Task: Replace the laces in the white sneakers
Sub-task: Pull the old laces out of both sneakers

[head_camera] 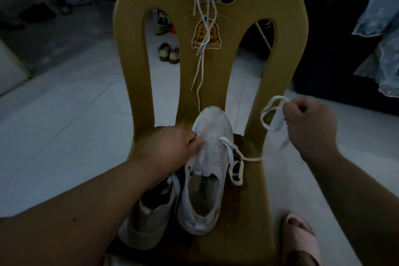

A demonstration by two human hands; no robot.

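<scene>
White sneaker (207, 157) mid-seat on the chair (244, 222), toe toward the backrest. My left hand (172, 147) pinches its upper; my right hand (311, 123) fists the lace (251, 159). Pull level, one eyelet row at a time.

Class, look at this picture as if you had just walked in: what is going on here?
A person is working on a white sneaker that sits on a chair seat. The left hand grips its side near the toe, and the right hand holds a loose white lace out to the side. A second sneaker lies beside it, and more laces hang down the chair back.
</scene>
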